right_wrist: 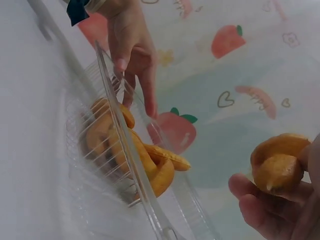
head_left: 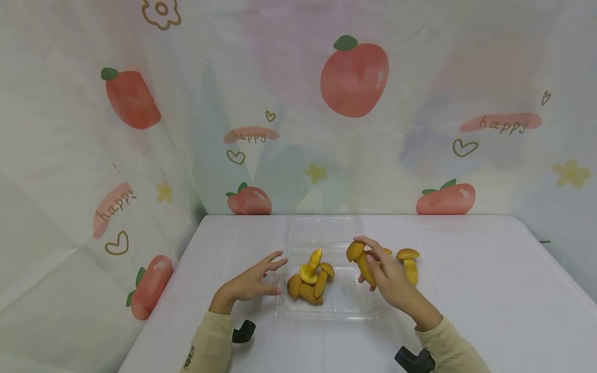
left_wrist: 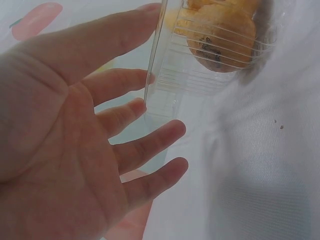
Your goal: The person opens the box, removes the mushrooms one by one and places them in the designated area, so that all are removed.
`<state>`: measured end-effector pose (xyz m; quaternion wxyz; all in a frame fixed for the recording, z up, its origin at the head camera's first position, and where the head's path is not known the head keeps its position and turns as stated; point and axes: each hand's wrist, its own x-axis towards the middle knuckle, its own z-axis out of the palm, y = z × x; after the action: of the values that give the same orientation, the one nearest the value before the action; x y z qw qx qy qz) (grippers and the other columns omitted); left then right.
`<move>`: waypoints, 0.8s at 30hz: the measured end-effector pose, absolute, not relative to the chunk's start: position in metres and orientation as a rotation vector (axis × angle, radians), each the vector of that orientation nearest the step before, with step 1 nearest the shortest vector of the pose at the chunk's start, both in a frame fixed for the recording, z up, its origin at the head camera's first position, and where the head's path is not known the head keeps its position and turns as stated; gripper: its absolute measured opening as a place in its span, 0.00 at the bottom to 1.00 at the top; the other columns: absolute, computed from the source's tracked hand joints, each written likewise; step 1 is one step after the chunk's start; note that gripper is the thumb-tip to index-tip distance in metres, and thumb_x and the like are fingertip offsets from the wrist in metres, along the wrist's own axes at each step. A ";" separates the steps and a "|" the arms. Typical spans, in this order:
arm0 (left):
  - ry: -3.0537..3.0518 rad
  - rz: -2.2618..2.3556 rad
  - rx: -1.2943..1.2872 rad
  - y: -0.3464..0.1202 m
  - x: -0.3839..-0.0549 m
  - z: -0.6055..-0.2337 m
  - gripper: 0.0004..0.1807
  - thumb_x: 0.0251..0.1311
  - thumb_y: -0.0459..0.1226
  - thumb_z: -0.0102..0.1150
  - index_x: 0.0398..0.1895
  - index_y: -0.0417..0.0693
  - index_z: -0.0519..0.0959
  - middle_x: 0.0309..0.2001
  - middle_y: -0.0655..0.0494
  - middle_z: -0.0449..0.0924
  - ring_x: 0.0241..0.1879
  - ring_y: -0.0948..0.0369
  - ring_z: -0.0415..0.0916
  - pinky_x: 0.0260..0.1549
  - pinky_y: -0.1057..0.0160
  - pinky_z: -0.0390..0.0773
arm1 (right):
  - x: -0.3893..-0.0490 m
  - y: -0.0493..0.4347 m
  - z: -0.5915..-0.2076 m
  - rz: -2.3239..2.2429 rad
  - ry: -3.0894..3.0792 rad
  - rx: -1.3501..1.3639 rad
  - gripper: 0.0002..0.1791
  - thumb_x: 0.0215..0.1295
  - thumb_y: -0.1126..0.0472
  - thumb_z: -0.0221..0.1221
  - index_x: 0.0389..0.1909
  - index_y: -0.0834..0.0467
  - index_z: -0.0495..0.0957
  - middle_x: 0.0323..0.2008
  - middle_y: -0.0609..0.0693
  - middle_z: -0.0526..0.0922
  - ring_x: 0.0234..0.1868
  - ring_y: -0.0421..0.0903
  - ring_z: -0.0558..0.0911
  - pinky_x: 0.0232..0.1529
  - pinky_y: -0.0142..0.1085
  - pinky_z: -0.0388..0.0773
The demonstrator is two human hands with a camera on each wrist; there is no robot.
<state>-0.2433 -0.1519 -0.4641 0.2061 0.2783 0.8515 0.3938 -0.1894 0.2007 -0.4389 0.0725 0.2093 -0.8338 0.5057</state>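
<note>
My right hand (head_left: 394, 285) holds a yellow-brown mushroom (head_left: 356, 252) above the right part of a clear plastic box (head_left: 350, 305), its cap facing up and left in the head view. Thumb and fingers curl round the stem, whose end faces the camera in the right wrist view. Three similar mushrooms lie together in the box's left part: one on its side (head_left: 309, 295), one leaning (head_left: 322, 282), one with its stem up (head_left: 313, 261). At the box's left side my left hand (head_left: 249, 282) is spread, thumb and fingertips right at the rim (left_wrist: 154, 65).
On the white table (head_left: 489, 290), right of the box, lies another mushroom (head_left: 410, 269); one more (head_left: 387, 251) is mostly hidden behind my right hand. The box's clear lid (head_left: 322, 230) lies folded back toward the fruit-printed backdrop (head_left: 289, 77).
</note>
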 end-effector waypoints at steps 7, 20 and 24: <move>2.372 1.095 0.775 -0.152 -0.244 -0.465 0.41 0.66 0.37 0.64 0.78 0.39 0.57 0.82 0.40 0.40 0.79 0.37 0.47 0.70 0.31 0.60 | -0.192 0.210 -0.433 1.583 -2.467 0.718 0.24 0.77 0.66 0.50 0.72 0.59 0.62 0.34 0.58 0.81 0.20 0.43 0.74 0.18 0.32 0.75; 2.383 1.078 0.769 -0.152 -0.243 -0.462 0.40 0.66 0.36 0.64 0.78 0.39 0.57 0.82 0.40 0.40 0.79 0.36 0.47 0.70 0.31 0.60 | -0.192 0.238 -0.420 1.513 -2.556 0.643 0.25 0.75 0.69 0.53 0.71 0.63 0.65 0.58 0.68 0.77 0.44 0.56 0.87 0.38 0.29 0.84; 2.380 1.078 0.775 -0.152 -0.243 -0.461 0.41 0.66 0.36 0.64 0.78 0.39 0.57 0.82 0.39 0.40 0.79 0.36 0.46 0.71 0.31 0.60 | -0.194 0.246 -0.420 1.460 -2.539 0.644 0.25 0.74 0.71 0.53 0.71 0.64 0.66 0.57 0.69 0.77 0.37 0.46 0.86 0.34 0.29 0.84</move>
<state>-0.2427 -0.1521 -0.4614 0.2065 0.2784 0.8545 0.3869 -0.1945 0.2462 -0.4195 0.0716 0.2142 -0.8445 0.4856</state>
